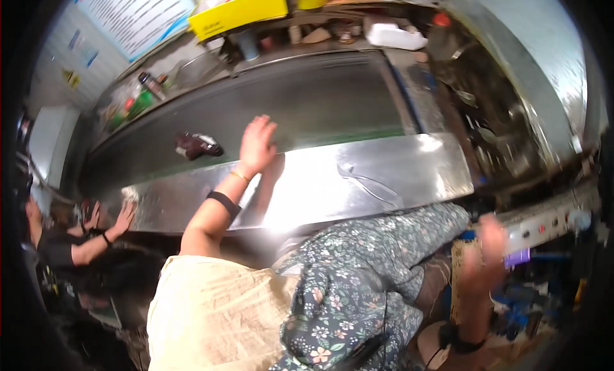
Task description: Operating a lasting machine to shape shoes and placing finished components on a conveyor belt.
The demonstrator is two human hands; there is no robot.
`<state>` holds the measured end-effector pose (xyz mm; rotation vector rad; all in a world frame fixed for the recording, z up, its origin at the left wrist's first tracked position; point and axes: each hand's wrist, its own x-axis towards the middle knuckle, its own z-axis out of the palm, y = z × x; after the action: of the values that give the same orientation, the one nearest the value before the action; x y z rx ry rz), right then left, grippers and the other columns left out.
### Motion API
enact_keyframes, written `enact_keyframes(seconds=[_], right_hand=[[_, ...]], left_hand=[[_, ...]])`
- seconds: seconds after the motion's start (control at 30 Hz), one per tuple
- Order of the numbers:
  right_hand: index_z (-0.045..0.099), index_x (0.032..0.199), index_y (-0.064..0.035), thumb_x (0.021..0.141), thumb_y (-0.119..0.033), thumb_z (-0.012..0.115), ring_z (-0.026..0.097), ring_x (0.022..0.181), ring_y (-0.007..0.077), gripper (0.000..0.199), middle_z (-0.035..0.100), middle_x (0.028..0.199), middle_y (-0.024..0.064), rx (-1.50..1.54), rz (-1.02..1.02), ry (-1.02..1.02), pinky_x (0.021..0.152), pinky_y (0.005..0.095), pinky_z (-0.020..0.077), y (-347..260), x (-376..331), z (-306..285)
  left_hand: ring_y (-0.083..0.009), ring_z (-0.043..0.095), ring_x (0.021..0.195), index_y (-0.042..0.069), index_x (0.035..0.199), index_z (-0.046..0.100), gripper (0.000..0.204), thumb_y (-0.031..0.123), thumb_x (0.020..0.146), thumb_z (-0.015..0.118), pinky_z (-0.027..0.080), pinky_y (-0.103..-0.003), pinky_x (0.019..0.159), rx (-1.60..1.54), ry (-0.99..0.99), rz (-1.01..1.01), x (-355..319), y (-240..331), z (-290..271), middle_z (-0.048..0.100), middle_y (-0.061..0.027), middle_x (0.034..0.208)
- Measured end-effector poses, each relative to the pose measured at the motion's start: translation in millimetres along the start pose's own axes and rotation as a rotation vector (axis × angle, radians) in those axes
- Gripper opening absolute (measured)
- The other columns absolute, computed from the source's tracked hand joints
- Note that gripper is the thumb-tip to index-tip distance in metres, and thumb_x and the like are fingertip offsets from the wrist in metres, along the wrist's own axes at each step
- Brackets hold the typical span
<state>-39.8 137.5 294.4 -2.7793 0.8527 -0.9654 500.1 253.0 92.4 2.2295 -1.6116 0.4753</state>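
Observation:
My left hand (258, 144) is open with its fingers stretched out, holding nothing that I can see, at the inner edge of the shiny metal ledge (313, 185) and the dark belt (326, 93). To its left on the belt lies a small, crumpled dark maroon and white item (197, 145) of a kind I cannot make out. A thin, bent metal tool like tweezers (371, 185) lies on the ledge. My right hand (487, 249) is off to the right, near a pale panel with buttons (543, 228); motion smears its fingers.
A co-worker's hands (123, 221) are at the ledge's far left end. Along the back shelf stand a yellow box (240, 13), a white plastic jug (393, 33) and a dark bottle (151, 85). Machinery (492, 128) and a metal panel flank the right side.

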Motion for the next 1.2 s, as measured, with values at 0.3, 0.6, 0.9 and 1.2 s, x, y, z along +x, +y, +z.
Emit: enact_keyframes(seconds=[0.3, 0.6, 0.9, 1.2], right_hand=[[0.065, 0.116, 0.0058, 0.089, -0.002, 0.061, 0.066, 0.104, 0.0197, 0.029, 0.064, 0.125, 0.0175, 0.58, 0.628, -0.284, 0.088, 0.031, 0.0528, 31.0, -162.5, 162.6], [0.068, 0.108, 0.0037, 0.093, -0.009, 0.062, 0.064, 0.098, 0.0151, 0.02, 0.071, 0.101, 0.0102, 0.598, 0.968, -0.256, 0.091, 0.0301, 0.049, 50.0, -58.6, 133.3], [0.063, 0.123, 0.0008, 0.095, -0.018, 0.063, 0.068, 0.092, 0.0164, 0.034, 0.071, 0.112, 0.0122, 0.082, 0.521, 0.388, 0.079, 0.026, 0.0509, 38.4, 20.1, 57.3], [0.062, 0.117, -0.0104, 0.082, -0.011, 0.073, 0.069, 0.093, 0.0371, 0.036, 0.061, 0.124, 0.0247, 0.027, 0.349, 0.103, 0.073, 0.041, 0.057, -86.1, -123.1, -7.8]], left_hand=[[-0.03, 0.057, 0.122, -0.005, 0.14, 0.04, 0.097, 0.049, 0.071, 0.083, 0.045, -0.041, 0.102, -0.943, 0.31, -1.509, -86.8, -294.9, 56.5, 0.051, -0.0169, 0.14], [-0.023, 0.064, 0.092, -0.006, 0.127, 0.051, 0.052, 0.025, 0.09, 0.07, 0.053, -0.033, 0.077, -1.459, -0.257, -1.102, -14.5, -77.2, -5.8, 0.064, -0.0144, 0.111], [-0.0212, 0.034, 0.141, 0.007, 0.158, 0.003, 0.097, -0.002, 0.087, 0.068, 0.024, -0.033, 0.114, -1.773, -1.132, 0.106, 29.7, 262.7, -92.1, 0.037, -0.0174, 0.152], [-0.0288, 0.067, 0.099, 0.002, 0.127, 0.055, 0.055, 0.031, 0.083, 0.07, 0.052, -0.038, 0.085, -1.643, -0.726, 0.673, -9.9, 396.8, -100.6, 0.068, -0.0128, 0.109]])
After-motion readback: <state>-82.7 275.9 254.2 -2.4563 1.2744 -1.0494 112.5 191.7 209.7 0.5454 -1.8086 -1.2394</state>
